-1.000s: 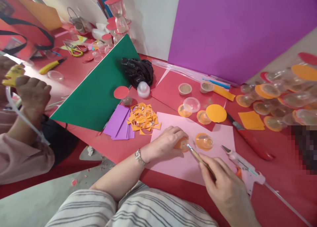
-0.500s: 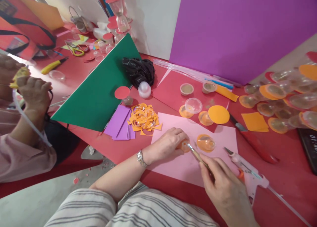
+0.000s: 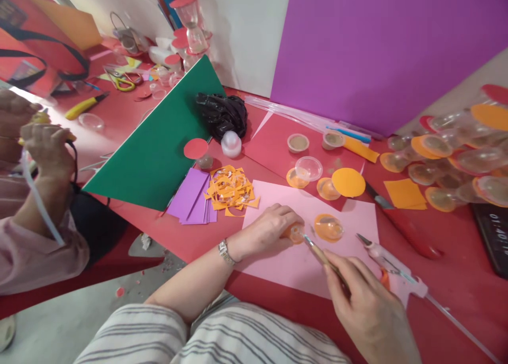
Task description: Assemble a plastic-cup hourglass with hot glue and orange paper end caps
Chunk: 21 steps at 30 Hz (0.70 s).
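Note:
My left hand [image 3: 277,227] is closed on a small clear plastic cup [image 3: 296,233] with an orange base, resting on a pink sheet [image 3: 273,266]. In my right hand [image 3: 361,295] is a slim tool with a wooden handle and metal ferrule, a paintbrush [image 3: 319,253] by its look. Its tip sits at the cup's right side; whether it touches, I cannot tell. A second clear cup on an orange disc [image 3: 329,228] lies just to the right. Beside my right hand lies a pink hot glue gun [image 3: 392,266].
Orange paper scraps [image 3: 230,189] and purple strips [image 3: 191,197] lie left of the sheet, by a green board [image 3: 159,152]. Stacked clear cups [image 3: 456,147] and a timer [image 3: 494,237] stand right. A red-handled cutter [image 3: 413,231] lies near. A co-worker's hand [image 3: 50,144] holds a yellow glue gun.
The brush tip has drawn back slightly, right and down, from the cup, with my right hand shifting the same way. My left hand stays put. The co-worker's hands have moved a little.

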Available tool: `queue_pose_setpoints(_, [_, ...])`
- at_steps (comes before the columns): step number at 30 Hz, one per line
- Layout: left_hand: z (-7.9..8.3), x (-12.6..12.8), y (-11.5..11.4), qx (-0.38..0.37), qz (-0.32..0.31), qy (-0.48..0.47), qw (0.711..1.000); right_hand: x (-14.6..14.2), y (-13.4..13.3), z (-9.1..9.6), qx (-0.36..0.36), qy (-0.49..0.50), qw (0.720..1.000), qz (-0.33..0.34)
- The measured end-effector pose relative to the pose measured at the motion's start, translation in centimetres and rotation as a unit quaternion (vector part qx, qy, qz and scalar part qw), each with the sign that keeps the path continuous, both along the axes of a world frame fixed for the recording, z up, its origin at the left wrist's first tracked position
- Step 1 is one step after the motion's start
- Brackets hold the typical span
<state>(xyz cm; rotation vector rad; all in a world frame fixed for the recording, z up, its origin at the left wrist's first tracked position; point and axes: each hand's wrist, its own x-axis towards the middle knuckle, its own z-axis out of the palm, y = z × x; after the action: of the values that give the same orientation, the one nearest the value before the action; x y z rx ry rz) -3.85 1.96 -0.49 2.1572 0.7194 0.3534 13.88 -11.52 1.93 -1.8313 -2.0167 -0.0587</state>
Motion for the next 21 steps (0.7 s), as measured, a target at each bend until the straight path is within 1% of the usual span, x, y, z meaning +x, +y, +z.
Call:
queue_pose_setpoints(5, [0.3, -0.1, 0.0, 0.003, -0.001, 0.009, 1.000, 0.0, 0.4, -0.2, -0.001, 0.002, 1.000, 0.009])
queue_pose_setpoints(8, [0.5, 0.0, 0.0, 0.002, 0.001, 0.015, 1.000, -0.1, 0.7, 0.1, 0.007, 0.003, 1.000, 0.023])
queue_pose_setpoints(10, [0.6, 0.0, 0.0, -0.001, 0.008, 0.012, 1.000, -0.3, 0.8, 0.3, 0.010, 0.000, 1.000, 0.021])
queue_pose_setpoints(14, [0.4, 0.2, 0.0, -0.002, 0.004, 0.001, 1.000, -0.5, 1.2, 0.6, 0.016, -0.001, 1.000, 0.018])
queue_pose_setpoints(17, [0.1, 0.2, 0.0, 0.002, -0.004, 0.001, 1.000, -0.5, 1.6, 0.6, 0.024, -0.006, 0.999, 0.033])
queue_pose_setpoints(21, [-0.2, 0.2, -0.1, -0.001, -0.002, -0.001, 1.000, -0.4, 1.8, 0.2, 0.013, 0.005, 1.000, 0.015])
